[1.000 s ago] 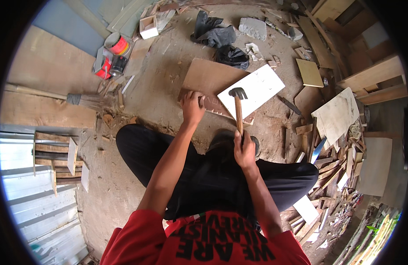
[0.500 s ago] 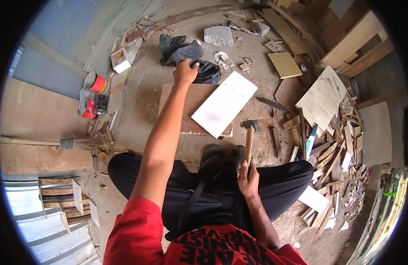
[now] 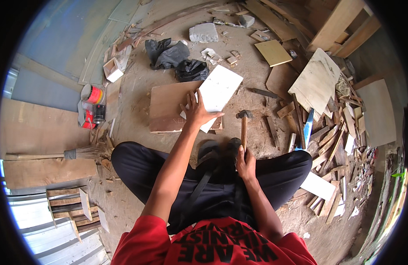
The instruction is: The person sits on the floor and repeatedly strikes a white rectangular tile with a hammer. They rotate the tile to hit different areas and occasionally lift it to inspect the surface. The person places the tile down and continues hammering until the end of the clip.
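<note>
My left hand point(image 3: 197, 113) is spread over the near-left end of a white rectangular board point(image 3: 222, 88), fingers apart and thumb stretched to the right. Whether its fingertips press on the board, I cannot tell. Beneath the white board lies a brown wooden board point(image 3: 166, 106) on the ground. My right hand point(image 3: 246, 164) grips the wooden handle of a claw hammer point(image 3: 244, 130), which stands head-up in front of my right knee. Crumpled black plastic bags point(image 3: 193, 70) lie just beyond the boards.
Paint cans point(image 3: 94, 94) stand at the left, with a broom point(image 3: 80, 153) below them. A grey block point(image 3: 203, 32) and a dark flat bar point(image 3: 264, 92) lie on the dirt floor. Wood scraps point(image 3: 330, 145) and a leaning panel point(image 3: 315, 77) crowd the right side.
My left hand has left the black plastic bags and come back toward me, over the white board. My right hand still holds the hammer. The whole view has shifted slightly.
</note>
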Available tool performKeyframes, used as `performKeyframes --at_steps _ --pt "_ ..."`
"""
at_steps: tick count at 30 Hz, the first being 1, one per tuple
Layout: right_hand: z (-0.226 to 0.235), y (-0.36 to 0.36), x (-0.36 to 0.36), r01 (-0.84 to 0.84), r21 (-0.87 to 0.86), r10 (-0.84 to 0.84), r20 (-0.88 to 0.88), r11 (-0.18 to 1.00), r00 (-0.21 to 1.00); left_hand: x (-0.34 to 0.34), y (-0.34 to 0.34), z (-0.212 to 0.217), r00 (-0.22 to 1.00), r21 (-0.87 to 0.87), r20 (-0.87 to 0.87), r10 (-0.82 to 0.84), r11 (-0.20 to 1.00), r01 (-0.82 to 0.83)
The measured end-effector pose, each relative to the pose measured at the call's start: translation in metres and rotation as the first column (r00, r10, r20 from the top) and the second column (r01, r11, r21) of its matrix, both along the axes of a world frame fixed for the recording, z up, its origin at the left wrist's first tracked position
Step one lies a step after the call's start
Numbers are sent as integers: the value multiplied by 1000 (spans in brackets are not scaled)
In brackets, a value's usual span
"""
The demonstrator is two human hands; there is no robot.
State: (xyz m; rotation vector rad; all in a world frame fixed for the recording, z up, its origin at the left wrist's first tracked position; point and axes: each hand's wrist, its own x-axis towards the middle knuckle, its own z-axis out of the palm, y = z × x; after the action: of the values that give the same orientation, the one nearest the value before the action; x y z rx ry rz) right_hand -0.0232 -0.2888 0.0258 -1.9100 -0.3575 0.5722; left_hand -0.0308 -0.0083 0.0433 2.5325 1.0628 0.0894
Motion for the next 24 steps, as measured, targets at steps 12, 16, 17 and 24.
performKeyframes --at_steps 12,16,17,24 --pt "8 -11 10 90 -56 -91 -5 994 996 -12 15 -4 972 -58 -48 -229 972 226" --pt "21 -8 7 79 -4 -79 -91 997 993 -17 13 12 922 -51 -105 -373 928 370" --pt "25 -7 6 60 -3 -60 -74 998 995 -19 13 14 920 -60 -116 -375 927 370" --pt "45 5 1 -63 21 63 21 998 998 12 -21 -27 976 250 194 104 956 -151"
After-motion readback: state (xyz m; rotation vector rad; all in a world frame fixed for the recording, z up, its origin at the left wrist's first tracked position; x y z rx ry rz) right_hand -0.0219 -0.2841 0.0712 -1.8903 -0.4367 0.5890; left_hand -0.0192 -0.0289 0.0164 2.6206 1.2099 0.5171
